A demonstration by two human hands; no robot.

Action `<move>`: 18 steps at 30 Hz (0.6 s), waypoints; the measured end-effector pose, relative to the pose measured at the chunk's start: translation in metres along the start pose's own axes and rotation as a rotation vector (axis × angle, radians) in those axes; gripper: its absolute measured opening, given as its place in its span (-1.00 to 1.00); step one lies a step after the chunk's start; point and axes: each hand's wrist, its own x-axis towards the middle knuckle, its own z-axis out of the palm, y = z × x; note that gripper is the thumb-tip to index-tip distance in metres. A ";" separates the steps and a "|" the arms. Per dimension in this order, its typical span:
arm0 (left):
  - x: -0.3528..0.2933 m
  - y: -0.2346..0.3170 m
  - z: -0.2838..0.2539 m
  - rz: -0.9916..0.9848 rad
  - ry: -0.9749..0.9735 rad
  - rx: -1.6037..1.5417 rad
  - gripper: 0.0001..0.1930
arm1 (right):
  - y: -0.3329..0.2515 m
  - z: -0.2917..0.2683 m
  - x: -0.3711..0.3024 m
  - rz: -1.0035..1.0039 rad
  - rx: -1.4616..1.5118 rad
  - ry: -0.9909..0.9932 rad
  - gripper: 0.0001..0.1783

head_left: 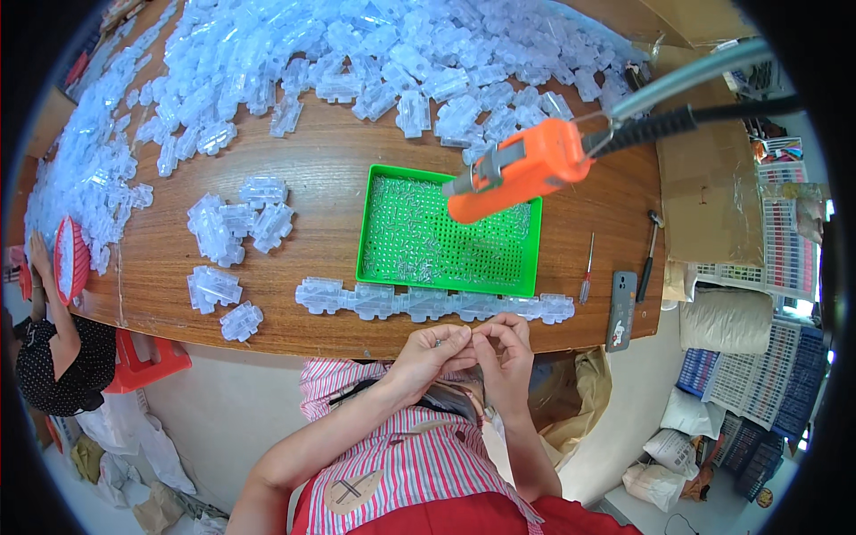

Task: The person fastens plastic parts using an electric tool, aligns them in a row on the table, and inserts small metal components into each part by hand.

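Just off the table's near edge, my left hand (432, 355) and my right hand (505, 358) meet, fingers pinched together. What they hold, if anything, is too small to make out; a small silvery spot shows at my left fingers. Beyond them, a row of clear plastic parts (374, 301) lies along the table edge. Behind the row sits a green perforated tray (366, 230) holding many small metal pieces that look like screws. An orange electric screwdriver (526, 168) hangs over the tray, its tip pointing left.
Loose clear parts (214, 227) lie at left; a large heap (294, 53) covers the far table. At right are a screwdriver (588, 267), a phone (621, 310), a hammer (649, 254) and a cardboard box (709, 169). Another person's arm (58, 303) reaches a red basket (69, 259).
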 end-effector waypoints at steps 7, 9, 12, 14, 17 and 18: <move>-0.003 0.004 0.000 0.049 0.107 0.126 -0.79 | -0.007 0.006 -0.002 -0.292 -0.391 0.019 -0.87; -0.004 0.005 0.000 0.032 0.146 0.112 -0.71 | -0.005 0.011 0.005 -0.287 -0.333 0.041 -0.88; -0.006 0.008 0.000 -0.017 0.172 0.120 -0.57 | 0.003 0.020 0.024 -0.279 -0.351 0.101 -0.91; -0.007 0.009 -0.003 -0.056 0.156 0.088 -0.49 | 0.006 0.021 0.027 -0.286 -0.382 0.074 -0.91; -0.008 0.012 -0.006 -0.055 0.177 0.034 -0.40 | 0.008 0.023 0.028 -0.309 -0.425 0.063 -0.91; -0.009 0.013 -0.007 -0.055 0.188 0.005 -0.38 | 0.009 0.024 0.028 -0.322 -0.440 0.082 -0.91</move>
